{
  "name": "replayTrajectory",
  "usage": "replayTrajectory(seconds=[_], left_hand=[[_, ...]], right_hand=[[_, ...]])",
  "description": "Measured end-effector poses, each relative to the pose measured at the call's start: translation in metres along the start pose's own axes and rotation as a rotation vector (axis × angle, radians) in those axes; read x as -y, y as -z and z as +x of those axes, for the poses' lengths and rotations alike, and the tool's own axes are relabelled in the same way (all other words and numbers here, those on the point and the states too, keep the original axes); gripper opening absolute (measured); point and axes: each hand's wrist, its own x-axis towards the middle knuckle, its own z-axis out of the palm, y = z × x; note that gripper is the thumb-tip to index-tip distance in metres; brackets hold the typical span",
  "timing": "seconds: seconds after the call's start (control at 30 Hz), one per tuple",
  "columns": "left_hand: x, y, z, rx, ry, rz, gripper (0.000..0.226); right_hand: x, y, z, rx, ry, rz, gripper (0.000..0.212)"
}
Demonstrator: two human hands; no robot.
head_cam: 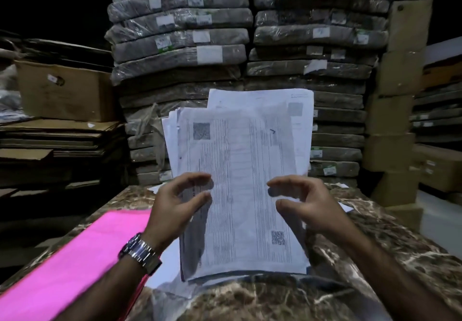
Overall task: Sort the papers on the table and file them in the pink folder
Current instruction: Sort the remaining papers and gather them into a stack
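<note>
Paper stack (240,170) stands on edge on desk (375,233), centre. Your left hand (175,205) and right hand (307,205) flank its sides, fingers (282,183) loosely curled, thumbs apart from them. Pink folder (82,258) flat, near left.

Dim storeroom: plastic-wrapped bundles (180,35) stacked behind a marble table (375,233), cardboard boxes (62,90) alongside.

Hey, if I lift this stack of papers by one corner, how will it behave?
Probably floppy: the papers look like thin, loose sheets. They are likely to fan out or slip apart, since their top edges sit uneven.
</note>
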Motion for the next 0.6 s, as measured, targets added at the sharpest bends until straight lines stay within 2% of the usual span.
replayTrajectory(seconds=[0.27, 0.4, 0.6], left_hand=[[0.008, -0.001, -0.003, 0.073, -0.010, -0.113, 0.025], [0.005, -0.002, -0.002, 0.062, -0.003, -0.130, 0.025], [0.004, -0.010, -0.001, 0.028, 0.009, -0.208, 0.022]], right_hand=[[-0.013, 0.008, -0.011, -0.033, 0.091, 0.071, 0.046], [-0.014, 0.011, -0.012, -0.035, 0.118, 0.128, 0.041], [-0.004, 0.012, -0.006, -0.066, 0.121, 0.202, 0.052]])
